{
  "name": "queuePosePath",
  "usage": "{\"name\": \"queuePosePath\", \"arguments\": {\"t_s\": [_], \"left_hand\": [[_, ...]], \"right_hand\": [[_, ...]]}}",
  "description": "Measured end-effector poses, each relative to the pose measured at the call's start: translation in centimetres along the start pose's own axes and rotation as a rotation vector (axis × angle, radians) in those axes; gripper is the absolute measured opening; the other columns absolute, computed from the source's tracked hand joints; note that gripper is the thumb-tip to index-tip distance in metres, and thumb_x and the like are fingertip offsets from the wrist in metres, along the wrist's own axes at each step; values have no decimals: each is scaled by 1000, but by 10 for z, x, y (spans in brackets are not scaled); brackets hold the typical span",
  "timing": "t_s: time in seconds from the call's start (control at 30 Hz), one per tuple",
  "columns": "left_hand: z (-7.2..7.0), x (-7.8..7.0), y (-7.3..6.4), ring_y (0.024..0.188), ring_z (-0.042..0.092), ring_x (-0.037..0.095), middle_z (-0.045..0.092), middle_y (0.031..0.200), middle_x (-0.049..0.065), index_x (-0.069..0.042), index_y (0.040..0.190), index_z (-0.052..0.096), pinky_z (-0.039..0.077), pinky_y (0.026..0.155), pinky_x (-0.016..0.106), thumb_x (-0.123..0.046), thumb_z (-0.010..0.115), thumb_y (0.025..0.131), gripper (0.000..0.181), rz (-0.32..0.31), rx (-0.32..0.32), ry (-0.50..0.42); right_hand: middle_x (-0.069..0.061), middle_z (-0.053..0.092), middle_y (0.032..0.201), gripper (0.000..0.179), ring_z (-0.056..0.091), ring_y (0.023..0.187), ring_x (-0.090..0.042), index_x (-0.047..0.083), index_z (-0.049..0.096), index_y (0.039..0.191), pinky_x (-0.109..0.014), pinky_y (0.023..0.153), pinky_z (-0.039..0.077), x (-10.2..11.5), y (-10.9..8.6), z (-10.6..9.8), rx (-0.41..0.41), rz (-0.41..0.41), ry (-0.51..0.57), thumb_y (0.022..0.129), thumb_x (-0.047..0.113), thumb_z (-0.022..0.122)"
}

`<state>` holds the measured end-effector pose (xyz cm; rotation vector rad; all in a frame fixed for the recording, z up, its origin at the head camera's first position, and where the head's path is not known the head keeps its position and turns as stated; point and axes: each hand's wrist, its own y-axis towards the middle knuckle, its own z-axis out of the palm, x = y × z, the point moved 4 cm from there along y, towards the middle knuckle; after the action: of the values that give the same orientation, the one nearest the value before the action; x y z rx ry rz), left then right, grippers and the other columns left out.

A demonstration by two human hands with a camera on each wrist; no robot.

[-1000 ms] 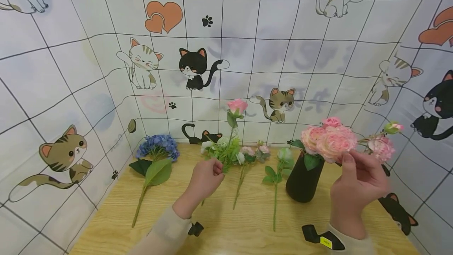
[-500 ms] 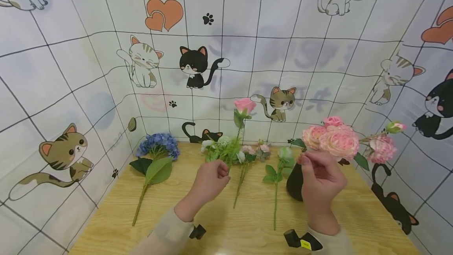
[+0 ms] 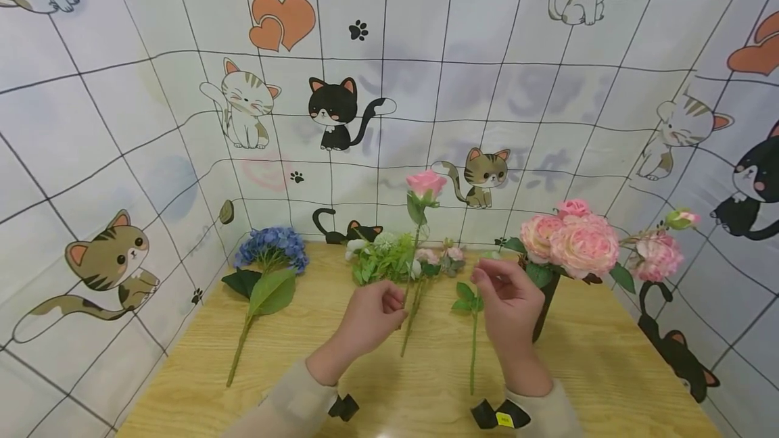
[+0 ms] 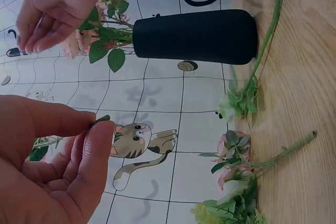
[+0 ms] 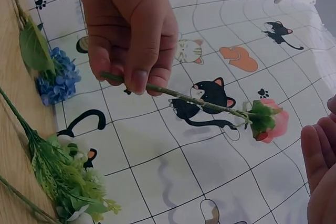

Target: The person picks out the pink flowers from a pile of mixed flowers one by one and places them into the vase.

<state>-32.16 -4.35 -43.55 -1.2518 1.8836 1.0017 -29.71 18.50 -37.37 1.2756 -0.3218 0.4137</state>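
Note:
My left hand (image 3: 371,313) pinches a pink rose (image 3: 426,183) by its stem, near the lower end, between thumb and fingers. The bloom stands upright above the hand, and in the right wrist view its thin stem (image 5: 189,99) shows along most of its length. To the right, my right hand (image 3: 511,296) is raised with relaxed, bent fingers and nothing between them. It is apart from the rose and partly covers a black vase (image 4: 194,38). Several pink flowers (image 3: 581,245) stand in the vase, one spray leaning right.
On the wooden table (image 3: 377,397) lie a blue hydrangea (image 3: 270,252), a leafy green-and-white bunch (image 3: 380,262), a small pink-flowered sprig (image 4: 231,156) and a pale green-white flower (image 4: 231,106). A cat-patterned sheet (image 3: 389,86) hangs behind and at both sides.
My right hand has left the flowers at the vase and moved left toward the rose. My left hand, with the rose, has shifted slightly right.

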Motion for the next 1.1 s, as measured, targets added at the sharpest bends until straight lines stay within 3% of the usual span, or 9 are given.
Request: {"name": "queuePosePath", "arguments": {"t_s": [0.13,0.27,0.5,0.57,0.7,0.93,1.1], "left_hand": [[4,-1,-1,77,66,11,68,89,0,-9,99,70,58,67,24,-6,76,93,10,-3,21,-23],[10,-4,-4,78,66,11,68,90,-1,-11,99,69,58,68,25,-8,77,93,10,-21,51,-30],[21,-6,-7,75,64,8,68,87,-5,-13,99,69,55,69,25,-12,79,95,11,-8,98,9],[23,-7,-8,74,64,7,68,86,-5,-13,99,69,55,68,25,-12,79,94,11,0,107,17],[25,-8,-9,73,63,5,68,85,-6,-12,98,70,55,68,24,-12,80,94,11,24,113,33],[30,-9,-10,71,64,3,68,84,-6,-11,97,69,55,68,22,-10,80,94,11,38,146,3],[33,-9,-11,69,64,4,68,83,-6,-11,98,68,55,67,22,-9,79,94,12,39,168,-13]], "right_hand": [[5,77,96,11,75,83,-4,-24,67,100,-15,76,60,-9,-4,3,10,112,-143,89,-24,66],[13,75,94,13,73,83,0,-17,72,104,-14,76,59,-19,-9,4,35,277,-283,91,-16,72],[-14,76,106,19,73,88,-1,-5,76,114,-20,78,61,-37,-15,4,132,605,-372,95,-2,77],[-13,76,108,20,73,90,-2,-5,75,115,-22,80,62,-43,-17,4,168,665,-366,96,0,77],[-6,76,104,21,74,89,-6,-5,74,116,-25,81,63,-49,-21,5,207,721,-345,97,3,76],[-2,75,103,22,73,87,-8,-11,70,118,-25,80,64,-49,-24,8,224,749,-283,98,-1,72],[7,73,96,21,73,85,-7,-14,69,117,-25,79,64,-49,-23,10,235,760,-271,99,-3,70]]}}
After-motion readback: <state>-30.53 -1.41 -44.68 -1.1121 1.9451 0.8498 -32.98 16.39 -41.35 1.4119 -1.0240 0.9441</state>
